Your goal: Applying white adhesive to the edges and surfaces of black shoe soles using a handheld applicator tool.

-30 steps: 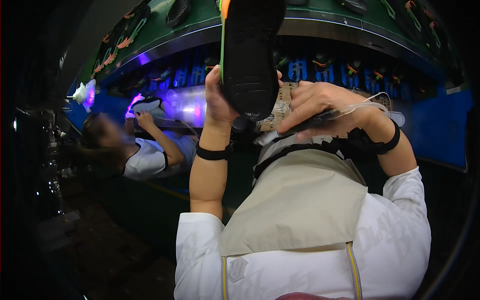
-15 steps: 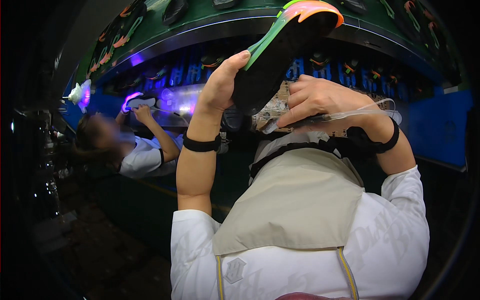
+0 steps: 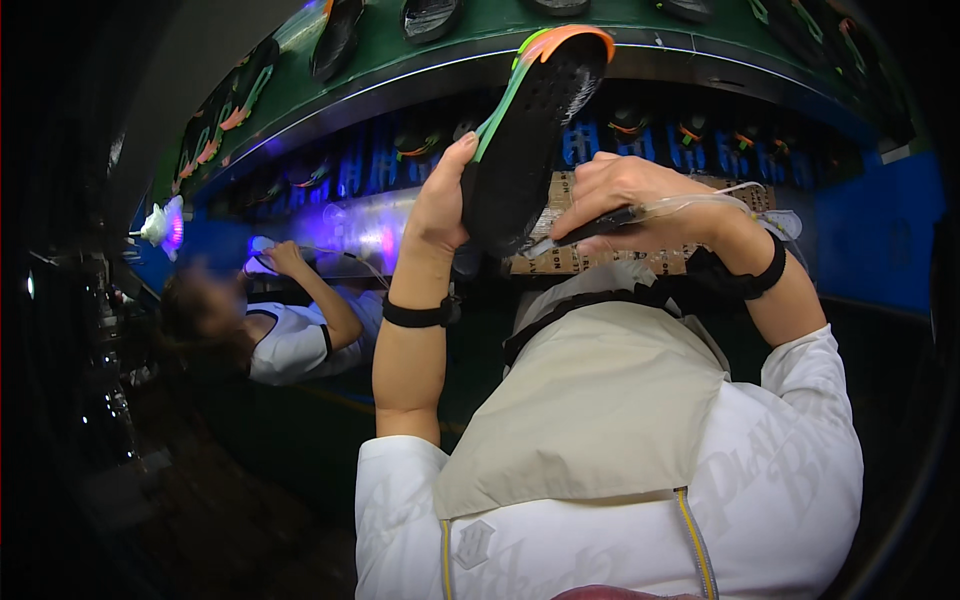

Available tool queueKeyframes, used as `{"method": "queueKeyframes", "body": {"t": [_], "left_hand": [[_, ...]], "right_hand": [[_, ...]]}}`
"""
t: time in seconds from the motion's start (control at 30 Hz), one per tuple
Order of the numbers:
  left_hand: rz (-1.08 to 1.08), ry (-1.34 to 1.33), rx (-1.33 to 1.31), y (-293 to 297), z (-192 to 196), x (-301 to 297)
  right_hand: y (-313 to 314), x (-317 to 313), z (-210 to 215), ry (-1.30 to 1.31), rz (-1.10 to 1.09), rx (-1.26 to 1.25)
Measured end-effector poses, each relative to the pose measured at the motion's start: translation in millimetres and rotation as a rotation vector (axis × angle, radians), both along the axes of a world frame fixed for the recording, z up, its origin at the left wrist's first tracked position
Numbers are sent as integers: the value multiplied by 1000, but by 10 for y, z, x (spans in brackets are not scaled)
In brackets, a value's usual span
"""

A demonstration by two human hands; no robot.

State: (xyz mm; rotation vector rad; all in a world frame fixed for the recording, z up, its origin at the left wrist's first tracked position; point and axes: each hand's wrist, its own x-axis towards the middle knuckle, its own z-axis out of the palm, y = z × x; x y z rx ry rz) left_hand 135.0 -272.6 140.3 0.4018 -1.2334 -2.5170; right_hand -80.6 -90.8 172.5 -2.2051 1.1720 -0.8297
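1. Nearest, a beige apron (image 3: 600,400) covers the person's white top, and both forearms rise from it, each with a black wristband (image 3: 418,314).
2. The left hand (image 3: 440,205) is closed round the lower edge of a black shoe sole (image 3: 525,140) with a green and orange rim, thumb on one side and fingers behind; the sole stands tilted, toe end up, in front of the chest.
3. The right hand (image 3: 630,200) is curled shut on a thin dark brush-like tool (image 3: 590,228), its tip touching the sole's lower end; a clear tube (image 3: 700,205) runs back across that hand.
4. Judging by this, the step in hand looks like working the sole's surface with the tool; the next stroke would call for a steady left grip and a light, even drag upward.
5. Behind the hands lies a brown cardboard sheet (image 3: 570,260) with dark print, flat on the bench.
6. Farther off, a curved green conveyor (image 3: 480,30) carries more soles (image 3: 335,35), above a row of blue fixtures (image 3: 700,140).
7. To the left a co-worker (image 3: 290,335) in white leans at the same line, near a purple-lit lamp (image 3: 165,225).
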Motion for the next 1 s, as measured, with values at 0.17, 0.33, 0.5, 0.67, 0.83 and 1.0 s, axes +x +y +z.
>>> {"method": "queueKeyframes", "body": {"t": [0.17, 0.33, 0.5, 0.67, 0.83, 1.0], "left_hand": [[108, 61, 179, 236, -302, 60], [46, 48, 310, 456, -491, 127], [51, -5, 318, 594, -588, 137], [142, 78, 374, 527, -659, 167], [128, 229, 370, 497, -742, 202], [193, 275, 294, 610, -747, 288]], "right_hand": [[-78, -82, -175, -325, -312, 92], [-231, -392, -286, -430, -627, 87], [-370, -341, -392, -175, -744, -273], [-120, 136, -406, -14, -201, -306], [-18, 57, -265, -290, 54, 207], [-13, 109, -309, -659, -458, 174]]}}
